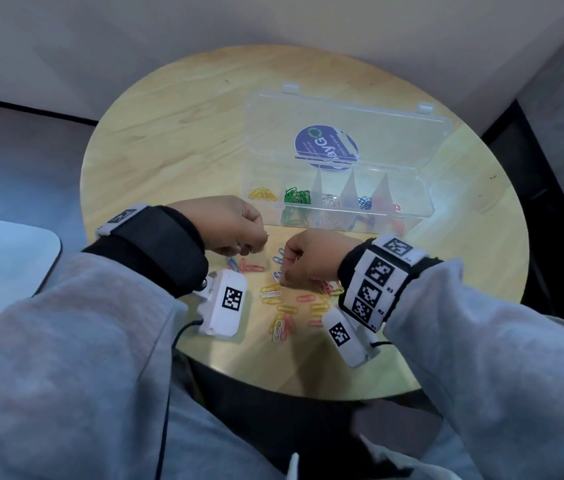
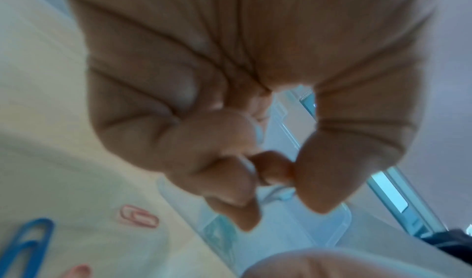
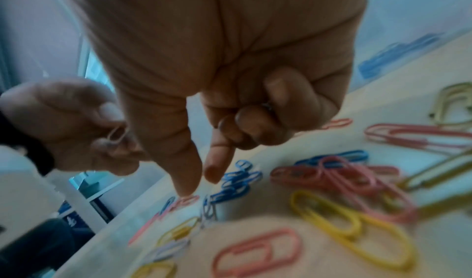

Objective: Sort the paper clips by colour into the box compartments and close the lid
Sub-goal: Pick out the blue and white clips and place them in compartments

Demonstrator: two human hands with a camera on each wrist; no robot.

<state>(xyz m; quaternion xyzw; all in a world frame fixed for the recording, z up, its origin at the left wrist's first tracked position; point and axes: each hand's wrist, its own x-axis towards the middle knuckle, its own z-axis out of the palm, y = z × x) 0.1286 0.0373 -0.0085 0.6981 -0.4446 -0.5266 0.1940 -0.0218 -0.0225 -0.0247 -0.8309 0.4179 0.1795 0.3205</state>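
A clear compartment box (image 1: 427, 206) stands on the round wooden table (image 1: 169, 133), its lid (image 1: 343, 109) lying open behind it. Its cells hold yellow clips (image 1: 262, 194), green clips (image 1: 297, 196), white clips (image 1: 331, 200), blue clips (image 1: 364, 202) and red clips (image 1: 395, 206). Loose mixed clips (image 1: 285, 308) lie in front of the box. My left hand (image 1: 256, 244) hovers above them and pinches a white paper clip (image 2: 278, 194) between thumb and forefinger. My right hand (image 3: 199, 183) points thumb and forefinger down with a small gap, just over a white clip (image 1: 278, 278) and blue clips (image 3: 237, 181); nothing shows between those two tips.
The box sits right of centre, a hand's width beyond my hands. A white flat board (image 1: 0, 265) lies off the table to the left. The table's near edge (image 1: 308, 393) runs just above my lap. Pink clips (image 3: 332, 173) and yellow clips (image 3: 352, 232) spread under my right wrist.
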